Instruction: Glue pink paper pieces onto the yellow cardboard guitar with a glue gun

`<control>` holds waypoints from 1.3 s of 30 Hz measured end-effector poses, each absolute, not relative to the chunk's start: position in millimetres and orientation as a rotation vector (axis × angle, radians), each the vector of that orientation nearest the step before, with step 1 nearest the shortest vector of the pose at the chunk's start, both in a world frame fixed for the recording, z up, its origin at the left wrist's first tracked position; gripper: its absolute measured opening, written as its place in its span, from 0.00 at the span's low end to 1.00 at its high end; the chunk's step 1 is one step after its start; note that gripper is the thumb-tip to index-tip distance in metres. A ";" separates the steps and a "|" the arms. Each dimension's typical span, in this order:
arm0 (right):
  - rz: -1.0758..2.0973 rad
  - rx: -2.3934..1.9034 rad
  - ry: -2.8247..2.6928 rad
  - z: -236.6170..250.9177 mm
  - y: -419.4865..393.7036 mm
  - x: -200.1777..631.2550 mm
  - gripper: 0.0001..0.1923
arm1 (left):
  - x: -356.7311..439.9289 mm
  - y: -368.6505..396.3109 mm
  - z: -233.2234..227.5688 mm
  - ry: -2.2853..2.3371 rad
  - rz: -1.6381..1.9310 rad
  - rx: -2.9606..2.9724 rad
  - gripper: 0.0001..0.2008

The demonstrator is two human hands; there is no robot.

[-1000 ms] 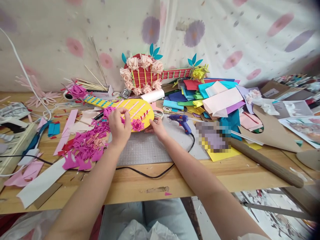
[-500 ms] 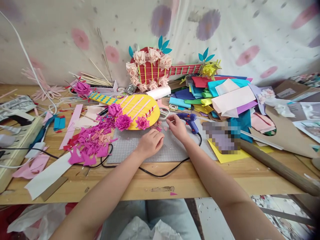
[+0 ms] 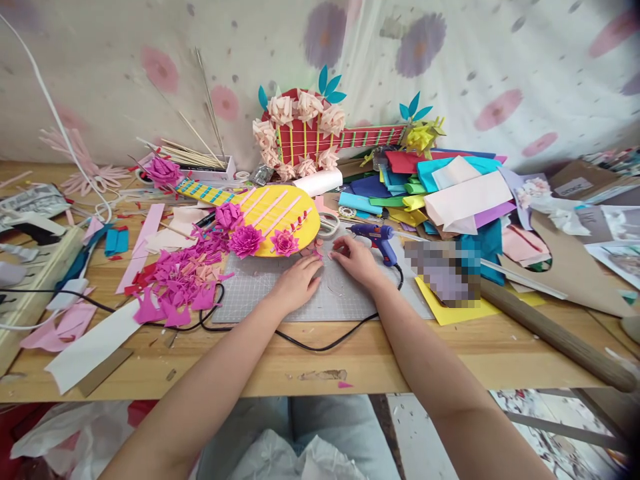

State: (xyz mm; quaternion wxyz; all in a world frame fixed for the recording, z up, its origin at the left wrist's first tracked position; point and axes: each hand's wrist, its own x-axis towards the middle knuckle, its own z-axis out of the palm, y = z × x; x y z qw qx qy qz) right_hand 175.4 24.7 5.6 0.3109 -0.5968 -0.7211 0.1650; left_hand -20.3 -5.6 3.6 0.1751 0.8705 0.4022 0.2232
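Note:
Over the grey cutting mat (image 3: 320, 310), my left hand (image 3: 296, 288) rests low with its fingers stretched forward and the thumb apart, holding nothing visible. Facing it, my right hand (image 3: 357, 261) is bent at the fingers, with a gap between thumb and forefinger and nothing visible in them. Small pink paper scraps (image 3: 315, 248) lie between the fingertips of both hands. Just beyond my left hand is a yellow paper guitar (image 3: 273, 210) with magenta paper flowers (image 3: 246, 241) and pale pink strips. White-handled scissors (image 3: 329, 225) lie beside the guitar's rounded end.
A blue glue gun (image 3: 376, 237) lies right of my right hand, its black cord (image 3: 320, 349) looping across the front. Magenta paper pieces (image 3: 183, 277) are heaped on the left. Behind stand a red paper guitar (image 3: 295, 143) and stacked coloured paper (image 3: 465, 193). A wooden handle (image 3: 550, 333) lies right.
My left hand has opened from a curled shape and stretched its fingers forward. My right hand has lowered toward the mat, its raised pinch loosened. The view has shifted slightly.

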 end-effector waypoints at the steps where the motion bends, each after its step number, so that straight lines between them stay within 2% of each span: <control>1: 0.426 -1.580 -1.916 4.8 24.6 174.2 0.08 | -19.6 -5.4 4.4 1.152 0.615 2.461 0.17; 11: 0.297 -1.515 -1.881 6.3 22.0 162.1 0.10 | -19.7 -0.6 2.3 1.173 0.658 2.462 0.15; 16: 0.200 -1.424 -2.049 12.4 17.6 150.9 0.13 | -20.0 0.2 1.3 1.162 0.682 2.466 0.15; 22: 0.114 -1.535 -2.147 11.4 21.5 143.8 0.15 | -19.0 0.0 1.6 1.168 0.675 2.458 0.15; 28: 0.201 -1.578 -1.983 11.1 23.7 143.3 0.12 | -18.1 0.3 3.1 1.186 0.662 2.461 0.15; 35: 0.559 -1.484 -1.564 6.6 19.7 147.0 0.15 | -14.3 -0.2 8.3 1.216 0.754 2.425 0.14; 39: 0.399 -1.530 -1.772 10.2 17.3 147.1 0.15 | -11.1 -2.8 11.0 1.251 0.748 2.420 0.14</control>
